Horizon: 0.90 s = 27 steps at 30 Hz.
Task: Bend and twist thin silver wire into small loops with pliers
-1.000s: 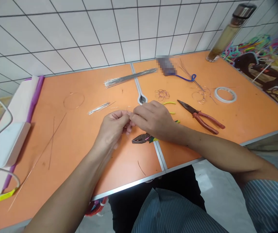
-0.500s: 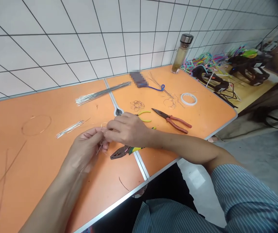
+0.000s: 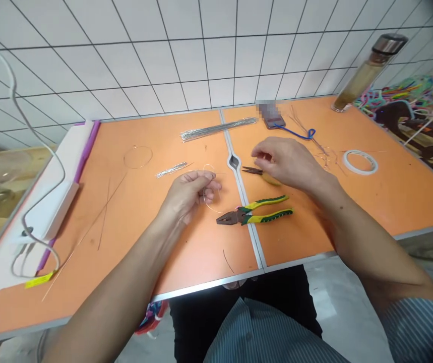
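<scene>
Left hand (image 3: 188, 194) sat just left of frame centre, thumb and fingers together, clamped on a thin silver wire loop (image 3: 203, 196) that stuck out past the fingertips and curved down toward the orange table (image 3: 87, 212). Right hand (image 3: 286, 161) hovered right of centre, fingers bunched and close together; can't tell if they held anything. Under those fingertips, small needle-nose pliers (image 3: 252, 170) lay on the table, yellow handles (image 3: 271, 179) partly hidden by the hand. Below that, yellow-and-green combination pliers (image 3: 250, 216) lay closed across the table seam, just beside the wire loop. Upper centre: a long bundle of silver wires (image 3: 218, 129). Left of the left hand: a shorter wire bundle (image 3: 173, 170), with a wire ring (image 3: 137, 157) further left. A few long loose wires (image 3: 105, 212) lay lower left. Upper right: a blurred phone (image 3: 271, 115) with a blue cord (image 3: 295, 133), a roll of tape (image 3: 360, 162) and a glass bottle (image 3: 375, 73) with a metal cap at the table's far corner. Tiled wall (image 3: 163, 60) ran along the far edge
</scene>
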Tool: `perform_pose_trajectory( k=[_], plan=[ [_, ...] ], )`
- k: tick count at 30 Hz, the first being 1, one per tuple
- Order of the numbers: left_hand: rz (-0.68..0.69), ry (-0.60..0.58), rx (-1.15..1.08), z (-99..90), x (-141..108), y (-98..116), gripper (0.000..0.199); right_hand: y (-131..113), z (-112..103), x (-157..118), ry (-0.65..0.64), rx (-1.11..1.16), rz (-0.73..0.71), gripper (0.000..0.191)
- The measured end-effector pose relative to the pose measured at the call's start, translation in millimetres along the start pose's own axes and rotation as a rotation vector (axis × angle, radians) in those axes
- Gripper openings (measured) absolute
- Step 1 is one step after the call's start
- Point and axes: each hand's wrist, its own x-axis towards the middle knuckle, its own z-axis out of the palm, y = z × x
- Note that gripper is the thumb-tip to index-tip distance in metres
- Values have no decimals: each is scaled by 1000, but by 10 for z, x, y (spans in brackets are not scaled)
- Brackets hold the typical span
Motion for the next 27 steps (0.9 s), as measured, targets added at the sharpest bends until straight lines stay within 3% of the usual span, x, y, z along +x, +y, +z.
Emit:
perform_pose_trajectory(
  k=[4, 8, 18, 27],
  plan=[
    [-13, 35, -40, -24, 26, 30, 17, 72, -61, -27, -294, -314, 130, 31],
    [-23, 66, -78, -19, 24, 77, 12, 47, 46, -7, -423, -403, 149, 34],
    [-20, 47, -117, -45, 39, 110, 12, 48, 240, 69, -338, -538, 67, 38],
    [26, 35, -101, -59, 45, 94, 14, -50, 260, 108, -290, -390, 312, 35]
  ],
)
